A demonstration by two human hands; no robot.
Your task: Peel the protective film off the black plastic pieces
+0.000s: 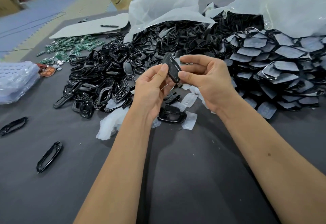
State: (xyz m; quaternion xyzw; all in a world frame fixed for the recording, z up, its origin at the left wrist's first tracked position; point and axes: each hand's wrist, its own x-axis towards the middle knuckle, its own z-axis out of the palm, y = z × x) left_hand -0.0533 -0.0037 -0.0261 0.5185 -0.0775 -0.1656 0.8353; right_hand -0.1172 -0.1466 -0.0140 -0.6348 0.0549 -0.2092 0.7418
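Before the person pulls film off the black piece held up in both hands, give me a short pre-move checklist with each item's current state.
1. Black piece held off the table: ok, it is up between both hands.
2. Left hand steadies it: ok, thumb presses its left edge.
3. Right hand has a hold: ok, thumb and fingers pinch the piece's right side.
4. Film edge lifted and pinched: cannot tell, no loose corner shows clearly.
5. Film present on this piece: cannot tell, the surface looks dull grey.
6. Spot for waste film: ok, peeled film scraps already lie on the table below the hands.
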